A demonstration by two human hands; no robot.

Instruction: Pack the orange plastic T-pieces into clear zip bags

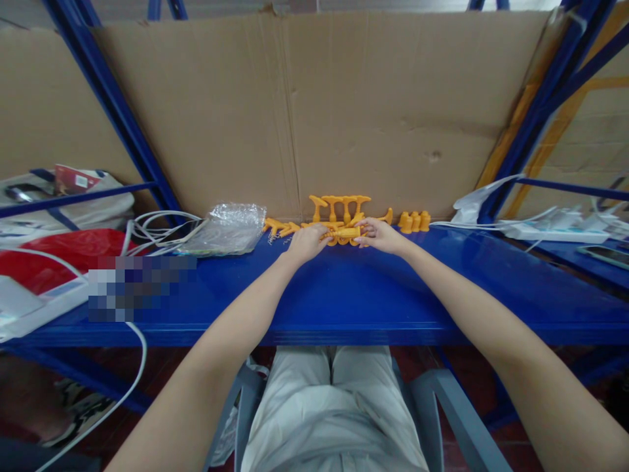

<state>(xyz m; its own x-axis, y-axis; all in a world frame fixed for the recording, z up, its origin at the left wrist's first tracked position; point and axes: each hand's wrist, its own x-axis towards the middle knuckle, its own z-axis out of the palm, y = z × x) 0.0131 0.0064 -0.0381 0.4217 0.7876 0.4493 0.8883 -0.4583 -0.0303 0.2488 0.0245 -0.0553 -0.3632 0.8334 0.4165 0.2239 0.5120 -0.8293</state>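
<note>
Both my hands reach to the back of a blue shelf [344,295]. My left hand [305,242] and my right hand [381,235] are closed on the two ends of an orange plastic rod-shaped part [345,232], held level between them. Behind it, against the cardboard wall, several orange T-shaped parts [340,207] stand or lean. More orange pieces [279,227] with small springs lie to the left, and a few small orange caps [415,221] stand to the right.
A crumpled clear plastic bag [226,228] and white cables [157,229] lie left of the parts. Red and white items [44,269] fill the far left. A white power strip [545,226] with cables sits right. Cardboard [314,111] backs the shelf, between blue posts.
</note>
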